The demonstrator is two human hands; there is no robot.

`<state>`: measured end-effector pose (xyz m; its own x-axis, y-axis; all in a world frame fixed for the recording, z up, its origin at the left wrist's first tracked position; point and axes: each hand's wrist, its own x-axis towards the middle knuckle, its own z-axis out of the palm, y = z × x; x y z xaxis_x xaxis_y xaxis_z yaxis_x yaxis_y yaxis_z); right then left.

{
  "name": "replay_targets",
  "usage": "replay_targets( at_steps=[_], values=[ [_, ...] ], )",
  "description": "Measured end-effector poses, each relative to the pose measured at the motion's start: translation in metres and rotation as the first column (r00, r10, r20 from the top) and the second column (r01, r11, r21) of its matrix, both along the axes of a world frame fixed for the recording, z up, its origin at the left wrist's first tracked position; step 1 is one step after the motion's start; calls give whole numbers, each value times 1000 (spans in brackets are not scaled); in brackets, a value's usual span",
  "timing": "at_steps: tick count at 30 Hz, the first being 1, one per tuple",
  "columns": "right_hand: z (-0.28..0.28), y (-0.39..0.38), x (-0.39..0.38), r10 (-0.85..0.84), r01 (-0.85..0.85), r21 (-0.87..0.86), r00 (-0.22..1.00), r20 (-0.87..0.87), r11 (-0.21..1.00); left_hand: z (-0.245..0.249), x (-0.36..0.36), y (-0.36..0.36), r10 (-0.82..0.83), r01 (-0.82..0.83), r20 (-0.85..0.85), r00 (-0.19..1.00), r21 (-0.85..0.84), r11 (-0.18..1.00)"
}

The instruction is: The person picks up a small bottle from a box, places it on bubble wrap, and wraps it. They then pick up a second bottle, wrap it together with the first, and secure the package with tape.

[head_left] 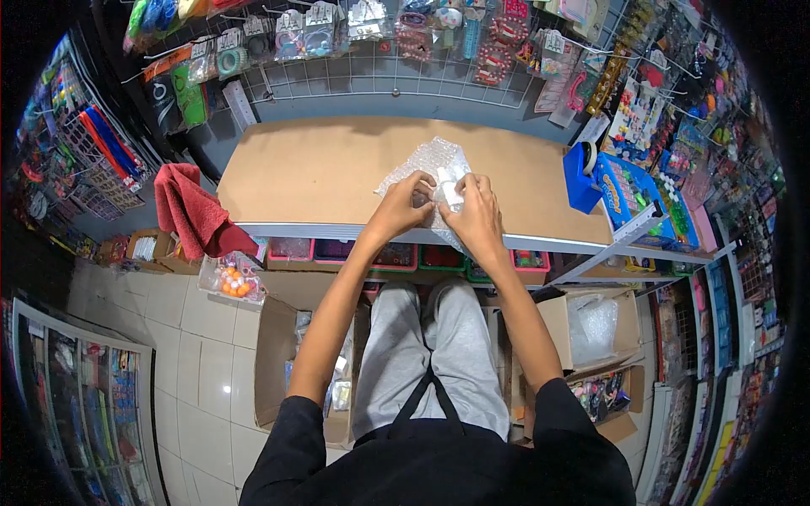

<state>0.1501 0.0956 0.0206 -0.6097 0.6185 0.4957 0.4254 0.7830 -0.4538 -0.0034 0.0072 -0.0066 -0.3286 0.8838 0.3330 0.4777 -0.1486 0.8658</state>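
A sheet of clear bubble wrap (439,153) lies on the tan tabletop near its front edge, with part of it hanging over the edge. On the wrap is a small white object (450,192), partly covered by fingers, so its kind does not show. My left hand (403,202) is closed, its curled fingers pinching the wrap just left of the white object. From the right, my right hand (476,218) closes its thumb and fingers round the white object and the wrap about it.
A blue tape dispenser (582,177) stands at the table's right end, beside blue packs (629,194). A red cloth (190,211) hangs at the left corner. Open cardboard boxes (274,363) flank my legs. Hanging goods (321,38) line the wire rack behind.
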Motion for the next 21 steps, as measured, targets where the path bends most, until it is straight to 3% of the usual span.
replay_targets(
  at_steps=[5,14,17,21],
  values=[
    [-2,4,0,16,-17,32,1000,22,999,-10,-6,3,10,18,-189,982,143,990],
    [-1,35,11,157,-177,-133,977,-147,975,-9,-1,4,15,7,-258,966,85,996],
    [-4,55,13,187,-234,-236,961,-204,943,-1,7,6,134,-12,-401,906,293,956],
    [-10,75,16,223,-298,-329,943,-248,896,25,-2,23,97,134,-694,713,270,953]
  ],
)
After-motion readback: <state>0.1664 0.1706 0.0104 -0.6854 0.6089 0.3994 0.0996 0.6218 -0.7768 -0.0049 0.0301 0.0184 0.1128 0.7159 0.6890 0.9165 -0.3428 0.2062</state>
